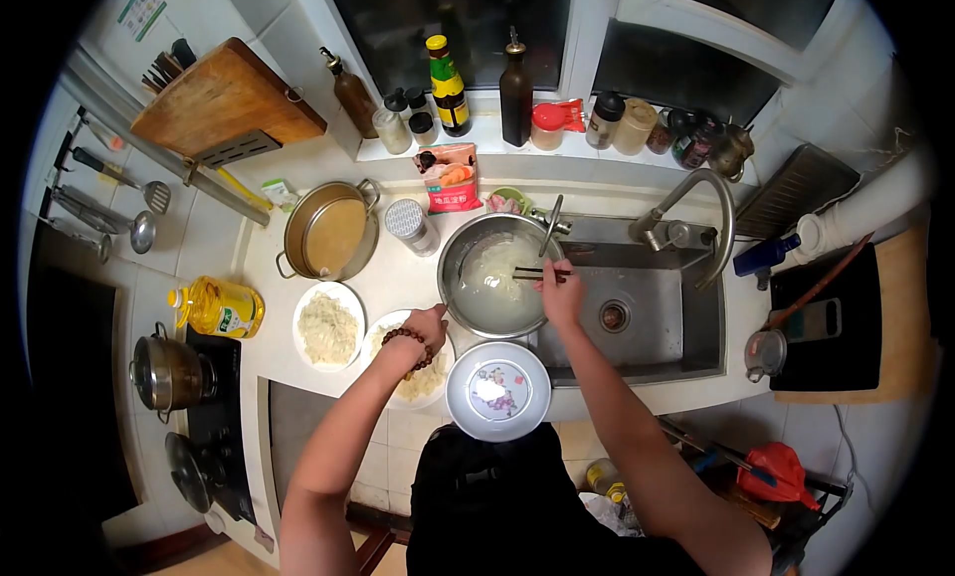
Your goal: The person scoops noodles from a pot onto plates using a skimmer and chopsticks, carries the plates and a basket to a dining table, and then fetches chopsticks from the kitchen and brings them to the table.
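A large metal bowl [448,297] of cloudy whitish liquid, with pale pieces in it, stands at the left edge of the sink. My right hand [562,292] is closed around dark chopsticks [529,274], whose tips reach into the liquid. At the bowl's left rim, my left hand [428,327] grips the edge, a beaded bracelet on its wrist; its fingers are partly hidden. Below that wrist lies a plate of pale shreds [426,385], with a second heaped plate [328,325] to its left. An upside-down or bare white floral plate [497,392] sits at the counter's front edge.
A two-handled pot [331,233], a shaker can [411,228] and a red starch packet [450,178] stand behind. The steel sink [647,317] with its curved faucet [711,188] is at right. An oil jug [221,307] stands near the stove at left.
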`<state>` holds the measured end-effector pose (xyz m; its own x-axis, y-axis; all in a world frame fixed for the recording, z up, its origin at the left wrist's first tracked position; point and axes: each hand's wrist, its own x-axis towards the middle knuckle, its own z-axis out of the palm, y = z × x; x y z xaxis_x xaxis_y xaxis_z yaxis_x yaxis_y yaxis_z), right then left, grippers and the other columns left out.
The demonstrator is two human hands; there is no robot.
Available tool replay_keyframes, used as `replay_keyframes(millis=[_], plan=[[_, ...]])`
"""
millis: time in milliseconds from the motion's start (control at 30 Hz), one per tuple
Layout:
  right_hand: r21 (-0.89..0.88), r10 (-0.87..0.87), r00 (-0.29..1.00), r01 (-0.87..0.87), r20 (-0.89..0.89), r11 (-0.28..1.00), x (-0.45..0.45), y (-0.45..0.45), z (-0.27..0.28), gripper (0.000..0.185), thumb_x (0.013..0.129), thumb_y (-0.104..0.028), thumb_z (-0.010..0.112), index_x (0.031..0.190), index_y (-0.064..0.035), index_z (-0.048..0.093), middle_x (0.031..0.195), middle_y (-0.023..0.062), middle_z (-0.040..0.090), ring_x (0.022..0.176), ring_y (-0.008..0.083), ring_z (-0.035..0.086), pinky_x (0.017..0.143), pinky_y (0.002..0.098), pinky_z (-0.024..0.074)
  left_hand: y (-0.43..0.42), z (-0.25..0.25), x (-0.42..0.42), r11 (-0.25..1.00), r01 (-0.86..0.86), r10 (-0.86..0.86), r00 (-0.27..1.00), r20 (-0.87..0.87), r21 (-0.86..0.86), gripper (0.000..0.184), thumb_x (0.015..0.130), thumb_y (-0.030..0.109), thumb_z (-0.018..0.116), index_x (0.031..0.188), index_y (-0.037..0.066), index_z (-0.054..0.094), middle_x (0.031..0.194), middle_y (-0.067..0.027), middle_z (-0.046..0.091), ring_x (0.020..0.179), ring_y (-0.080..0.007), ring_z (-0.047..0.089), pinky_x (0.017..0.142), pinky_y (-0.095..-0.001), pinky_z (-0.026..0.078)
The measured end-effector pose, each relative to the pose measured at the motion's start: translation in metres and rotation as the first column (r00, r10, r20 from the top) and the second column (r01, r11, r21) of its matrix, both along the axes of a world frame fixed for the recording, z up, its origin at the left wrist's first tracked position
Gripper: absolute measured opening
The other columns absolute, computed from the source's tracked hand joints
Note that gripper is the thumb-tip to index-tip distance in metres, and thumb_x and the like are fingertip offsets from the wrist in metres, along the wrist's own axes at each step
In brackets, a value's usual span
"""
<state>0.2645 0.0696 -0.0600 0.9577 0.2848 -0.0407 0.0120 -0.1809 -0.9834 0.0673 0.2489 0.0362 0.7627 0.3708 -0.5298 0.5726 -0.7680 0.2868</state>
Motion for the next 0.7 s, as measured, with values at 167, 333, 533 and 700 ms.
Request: replay_keyframes(millis=[167,333,533,700], plan=[[0.111,0.06,0.998,-0.055,-0.034,0.992,-0.013,0.011,0.015,0.027,0.098,-0.02,0.061,0.079,-0.0007,0.058,0.064,0.0078,0.066,0.058,0.0142,0.068,0.055,0.0275,0.052,-0.004,0.049,0.007,0.915,-0.294,0.241,0.947,-0.211,-0.277,0.024,0.1,0.021,0.051,0.115,0.003,0.058,0.085,-0.0185,0.068,0.083,-0.0315,0.069,0.077,-0.0427,0.057],[0.211,0.187,0.977,-0.161,-0.106,0.964,-0.009,0.012,0.005,0.025,0.097,-0.019,0.063,0.081,0.0004,0.059,0.064,0.0049,0.064,0.058,0.0117,0.066,0.054,0.0263,0.0521,0.028,-0.038,-0.032,0.558,-0.456,0.426,0.874,-0.232,-0.694,0.021,0.1,0.019,0.053,0.111,0.003,0.059,0.071,-0.0108,0.057,0.054,-0.0227,0.056,0.049,-0.0359,0.048],[0.055,0.068,0.997,-0.069,0.02,0.996,0.018,-0.033,0.04,0.018,0.096,-0.013,0.064,0.085,0.0013,0.063,0.068,0.0048,0.063,0.054,0.0095,0.06,0.053,0.0253,0.0482,0.013,-0.013,-0.044,0.349,-0.48,0.456,0.837,-0.301,-0.805,0.033,0.095,0.009,0.053,0.127,0.003,0.048,0.088,-0.0087,0.062,0.063,-0.017,0.055,0.053,-0.0308,0.046],[-0.076,0.255,0.841,-0.25,0.478,0.965,0.029,-0.027,0.037,0.013,0.091,-0.009,0.069,0.087,0.0031,0.067,0.077,0.0084,0.063,0.065,0.0146,0.062,0.058,0.0285,0.0466,-0.008,0.008,-0.047,0.048,-0.587,0.604,0.661,-0.445,-0.808,0.062,0.085,0.001,0.058,0.142,0.003,0.036,0.09,-0.0104,0.061,0.058,-0.0156,0.05,0.047,-0.0316,0.041]])
